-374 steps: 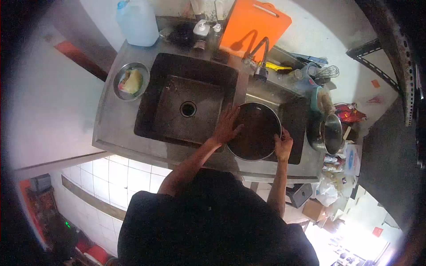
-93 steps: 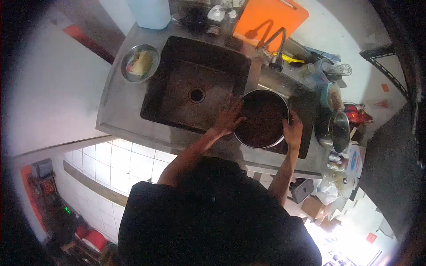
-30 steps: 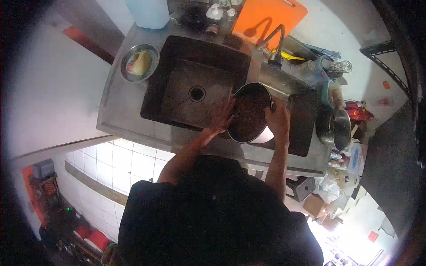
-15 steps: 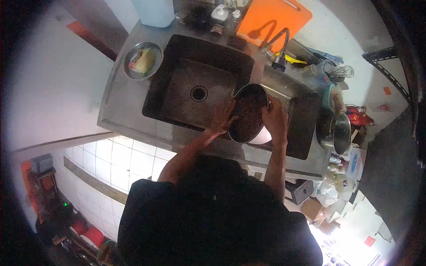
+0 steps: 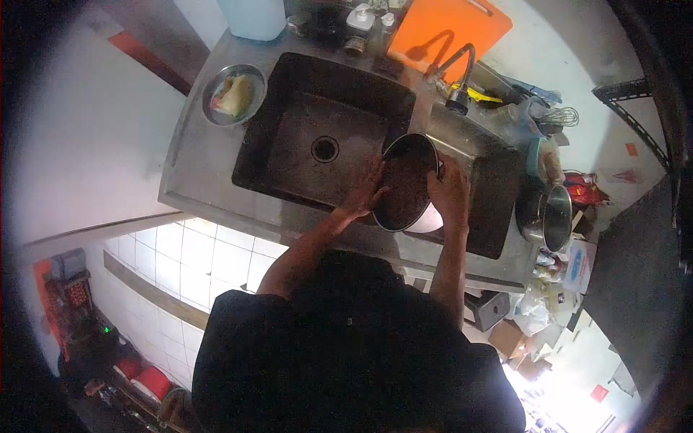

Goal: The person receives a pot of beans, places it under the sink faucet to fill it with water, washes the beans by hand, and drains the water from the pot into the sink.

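Observation:
A round pot [image 5: 408, 186] with a dark inside and a pale, shiny outer wall is tilted over the divider between the two sink basins. Its mouth faces up toward me, and what lies inside is too dark to make out. My left hand [image 5: 361, 195] grips its left side, the thumb near the rim. On the other side, my right hand [image 5: 450, 189] is closed around the right rim beside a small handle or bracket. The left basin [image 5: 299, 137] has a round drain, and the black faucet head [image 5: 458, 99] hangs above the right basin [image 5: 494, 195].
A metal bowl [image 5: 215, 108] with a pale, folded item stands left of the sink. An orange cutting board [image 5: 447, 32] leans behind the faucet. Soap bottles [image 5: 359, 20] line the back. Steel pots [image 5: 533, 216] and a whisk [image 5: 559, 115] crowd the right side.
The view has shifted slightly. Both hands keep their hold on the pot, which stays tilted in nearly the same spot.

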The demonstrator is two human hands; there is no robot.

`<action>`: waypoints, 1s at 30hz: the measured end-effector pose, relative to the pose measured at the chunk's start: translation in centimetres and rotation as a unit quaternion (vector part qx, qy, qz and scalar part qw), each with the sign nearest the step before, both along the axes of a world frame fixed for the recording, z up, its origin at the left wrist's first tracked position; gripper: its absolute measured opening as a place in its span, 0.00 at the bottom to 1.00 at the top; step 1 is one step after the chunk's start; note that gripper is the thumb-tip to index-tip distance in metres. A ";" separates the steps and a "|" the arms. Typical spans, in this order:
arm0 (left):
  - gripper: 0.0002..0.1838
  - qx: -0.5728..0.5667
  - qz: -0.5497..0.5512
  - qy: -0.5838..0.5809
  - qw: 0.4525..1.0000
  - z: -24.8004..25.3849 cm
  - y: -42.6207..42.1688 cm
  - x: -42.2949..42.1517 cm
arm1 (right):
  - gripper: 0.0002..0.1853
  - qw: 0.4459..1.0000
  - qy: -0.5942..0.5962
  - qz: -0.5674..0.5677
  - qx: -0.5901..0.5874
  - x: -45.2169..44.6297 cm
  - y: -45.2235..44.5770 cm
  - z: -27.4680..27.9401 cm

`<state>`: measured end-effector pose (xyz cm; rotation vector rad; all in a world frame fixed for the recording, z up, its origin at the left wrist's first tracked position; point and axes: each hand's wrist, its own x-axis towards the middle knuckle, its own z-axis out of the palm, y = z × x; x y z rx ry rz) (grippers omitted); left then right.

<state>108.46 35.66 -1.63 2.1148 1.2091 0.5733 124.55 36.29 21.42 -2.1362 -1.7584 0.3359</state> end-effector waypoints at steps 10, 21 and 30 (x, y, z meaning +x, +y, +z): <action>0.39 0.068 0.014 -0.009 0.998 -0.9 -0.1 0.2 | 0.22 1.000 0.005 -0.011 -0.017 -0.7 0.2 0.8; 0.40 -0.008 0.023 -0.034 0.999 0.6 -0.1 0.2 | 0.22 0.999 0.020 0.019 0.017 -0.2 0.4 -0.6; 0.38 0.025 0.019 -0.004 1.000 -0.6 -0.2 0.3 | 0.22 0.999 0.017 0.031 -0.014 -0.8 0.5 0.1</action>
